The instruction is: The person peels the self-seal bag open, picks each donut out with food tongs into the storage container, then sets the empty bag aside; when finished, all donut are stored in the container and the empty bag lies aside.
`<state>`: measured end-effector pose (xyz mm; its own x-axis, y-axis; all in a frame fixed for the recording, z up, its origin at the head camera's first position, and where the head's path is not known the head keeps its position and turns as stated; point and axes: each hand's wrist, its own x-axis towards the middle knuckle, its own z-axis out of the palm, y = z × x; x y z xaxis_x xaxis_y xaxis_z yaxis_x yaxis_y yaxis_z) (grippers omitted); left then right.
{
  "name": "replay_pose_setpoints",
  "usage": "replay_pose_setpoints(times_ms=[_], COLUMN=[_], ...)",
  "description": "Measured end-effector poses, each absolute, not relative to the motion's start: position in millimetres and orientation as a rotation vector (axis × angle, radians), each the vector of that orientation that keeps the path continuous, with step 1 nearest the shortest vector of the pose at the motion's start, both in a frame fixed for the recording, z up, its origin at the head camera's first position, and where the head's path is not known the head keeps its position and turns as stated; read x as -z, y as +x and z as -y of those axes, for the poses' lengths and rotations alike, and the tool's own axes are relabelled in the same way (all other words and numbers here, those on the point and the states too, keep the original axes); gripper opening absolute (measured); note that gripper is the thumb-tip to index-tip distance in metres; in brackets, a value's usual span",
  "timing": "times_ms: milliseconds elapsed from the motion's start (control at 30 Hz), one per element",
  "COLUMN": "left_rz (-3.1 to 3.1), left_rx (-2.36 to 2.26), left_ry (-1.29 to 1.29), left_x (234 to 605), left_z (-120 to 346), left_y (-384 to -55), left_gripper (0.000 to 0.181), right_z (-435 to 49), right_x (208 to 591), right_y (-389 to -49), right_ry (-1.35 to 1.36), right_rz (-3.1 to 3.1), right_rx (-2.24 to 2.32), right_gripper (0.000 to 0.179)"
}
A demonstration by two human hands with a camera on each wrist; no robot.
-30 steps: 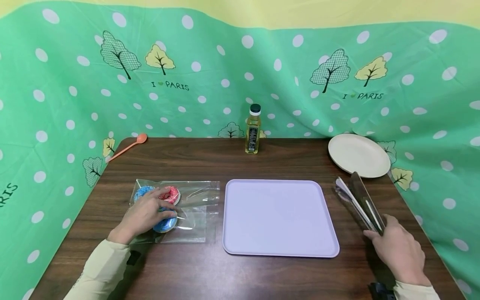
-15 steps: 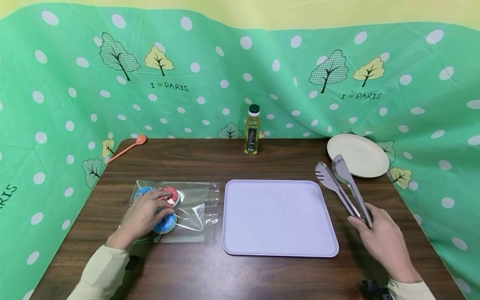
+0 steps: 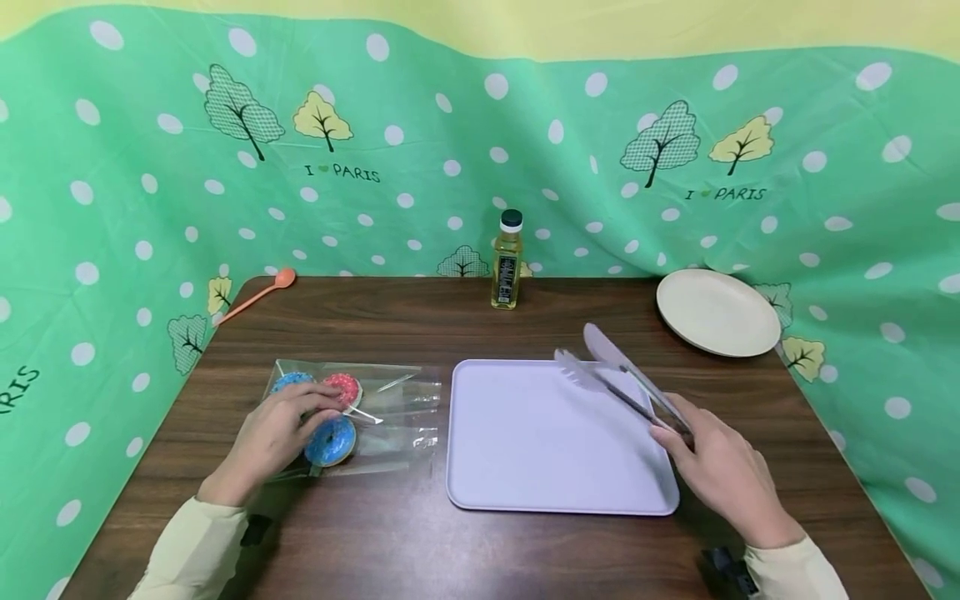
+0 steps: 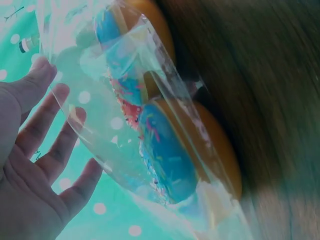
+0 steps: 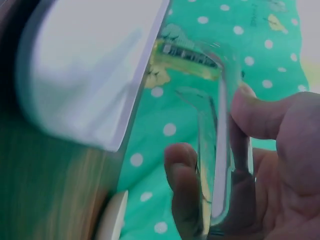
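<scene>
In the head view a clear plastic bag (image 3: 401,396) lies at left on the table, with donuts inside: a red-iced donut (image 3: 347,386), a blue-iced donut (image 3: 332,443) and another blue donut (image 3: 291,379) partly behind my left hand. My left hand (image 3: 273,429) is over the bag; the left wrist view shows its fingers loosely spread at the bag's film (image 4: 115,150), gripping no donut. At the tray's right side my right hand (image 3: 723,467) grips metal tongs (image 3: 637,385) by the handles. Their two arms stand apart above the lilac tray (image 3: 540,458), with nothing between the tips.
An oil bottle (image 3: 506,271) stands upright at the table's back middle. A white plate (image 3: 716,312) lies at the back right corner, an orange spoon (image 3: 258,300) at the back left. A green patterned cloth (image 3: 420,192) hangs behind the table.
The right hand has carried the tongs leftward from beside the plate to over the tray, their arms spreading apart. The left hand has shifted slightly left, exposing more of the front blue donut.
</scene>
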<state>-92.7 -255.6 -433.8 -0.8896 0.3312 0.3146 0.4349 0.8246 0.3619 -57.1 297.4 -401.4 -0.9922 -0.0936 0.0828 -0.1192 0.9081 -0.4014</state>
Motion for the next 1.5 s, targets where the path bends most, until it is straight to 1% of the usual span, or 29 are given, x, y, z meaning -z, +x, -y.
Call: replay_pose_setpoints(times_ms=[133,200,267,400,633,800,1033,1300,1500], left_rz=[2.773,2.766,2.758,2.746,2.739,2.728,2.693,2.708,2.734], left_rx=[0.658,0.660,0.655,0.660,0.671,0.681,0.676,0.700,0.733], left_ry=[-0.546,-0.547,-0.551,-0.555,-0.567,-0.576,-0.577,-0.570,-0.578], left_x=[432,432,432,433,432,433,436,437,436], left_z=[257,257,258,259,257,256,257,258,257], left_y=[-91,-90,-89,-89,-89,-90,-90,-89,-90], left_gripper=[0.013,0.012,0.012,0.012,0.013,0.013,0.013,0.011,0.010], right_z=[-284,-275,-267,-250,-226,-206,-172,-131,-113], right_x=[399,398,397,397,403,401,400,410,417], right_y=[-62,-65,-67,-72,-79,-84,-94,-108,-116], right_ry=[0.251,0.302,0.362,0.505,0.780,0.897,0.962,1.080,1.088], right_rz=[2.993,2.991,2.990,2.942,2.654,2.577,2.582,2.561,2.554], right_rx=[-0.654,-0.682,-0.704,-0.679,-0.413,-0.373,-0.359,-0.292,-0.313], right_gripper=[0.058,0.055,0.046,0.035,0.031,0.022,0.022,0.023,0.025])
